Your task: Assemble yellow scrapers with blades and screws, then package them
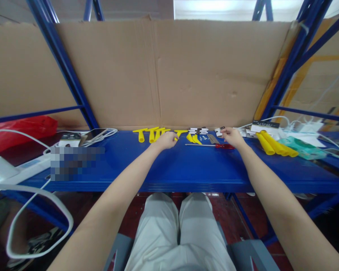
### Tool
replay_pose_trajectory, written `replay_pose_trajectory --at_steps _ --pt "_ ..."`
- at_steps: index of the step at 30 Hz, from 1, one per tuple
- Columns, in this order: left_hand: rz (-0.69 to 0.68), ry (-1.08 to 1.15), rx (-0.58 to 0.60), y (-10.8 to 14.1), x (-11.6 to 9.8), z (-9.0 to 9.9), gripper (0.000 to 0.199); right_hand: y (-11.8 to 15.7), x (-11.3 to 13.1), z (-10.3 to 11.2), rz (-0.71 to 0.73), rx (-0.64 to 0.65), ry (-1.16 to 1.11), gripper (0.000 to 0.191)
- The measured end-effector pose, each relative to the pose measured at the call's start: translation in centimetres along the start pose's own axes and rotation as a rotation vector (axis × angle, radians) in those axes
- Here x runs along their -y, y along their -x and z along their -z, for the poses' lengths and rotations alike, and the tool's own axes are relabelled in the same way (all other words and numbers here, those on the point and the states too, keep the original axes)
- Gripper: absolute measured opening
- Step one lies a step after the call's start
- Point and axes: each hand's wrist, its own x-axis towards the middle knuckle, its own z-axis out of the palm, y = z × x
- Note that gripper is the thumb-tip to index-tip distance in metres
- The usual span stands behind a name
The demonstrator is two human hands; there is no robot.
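The yellow T-shaped piece (182, 132) lies just beyond the left hand (166, 140), at the back of the blue bench (158, 169); its crossbar runs left to right, its stem slants towards the person, right at the left fingers, so this hand is much the nearer; those fingers are curled in, though I cannot tell whether they grip it.

The right hand (233, 137) is well apart to the right, thumb and fingertips narrow at the edge of a small black-and-white packet (219, 131); whether they hold it is unclear; the red-handled screwdriver (225, 146) lies crosswise just on the near side, shaft pointing left.

Between the hands sit curved yellow pieces (196, 139), a blue card (203, 138) and white-and-black sticks (199, 130); the cardboard panel (158, 75) closes off the back.
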Motion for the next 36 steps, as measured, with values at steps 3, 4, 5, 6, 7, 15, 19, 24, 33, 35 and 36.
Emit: replay_pose_trajectory --at_steps 3,4,5,6,7,15,19,24,33,35,36 --pt "0.008 -0.013 0.022 0.1 0.4 0.2 0.034 -0.1 -0.1 -0.1 -0.005 0.007 0.002 0.024" --pt "0.022 -0.028 0.023 0.1 0.4 0.2 0.034 -0.2 -0.2 -0.1 -0.008 0.009 0.007 0.024" --pt "0.036 -0.047 0.019 0.1 0.4 0.2 0.035 -0.2 -0.3 -0.1 -0.008 0.009 0.013 0.024" --pt "0.044 -0.068 0.010 0.1 0.4 0.1 0.036 -0.2 -0.5 -0.2 -0.006 0.006 0.019 0.024" --pt "0.050 -0.088 -0.001 0.1 0.3 0.0 0.039 -0.3 -0.6 -0.2 0.000 0.001 0.024 0.024" --pt "0.176 -0.145 0.022 -0.1 -0.9 -1.0 0.061 -0.3 -0.6 -0.2 0.002 0.002 0.032 0.024" --pt "0.245 -0.131 0.065 -0.2 -1.1 -1.0 0.063 -0.3 -0.5 -0.2 0.013 -0.002 0.022 0.023" --pt "0.269 -0.119 0.187 -0.5 -1.1 -0.3 0.052 -0.2 -0.2 -0.2 -0.005 0.006 0.039 0.024" --pt "0.318 -0.087 0.165 0.7 -0.3 -0.6 0.048 0.0 0.1 -0.1 -0.031 0.015 0.070 0.024" --pt "0.317 -0.069 0.155 1.1 -0.2 -0.6 0.050 0.0 0.0 -0.1 -0.023 0.015 0.081 0.025" --pt "0.318 -0.060 0.147 1.3 -0.2 -0.6 0.050 -0.1 0.0 -0.1 -0.020 0.013 0.086 0.026"
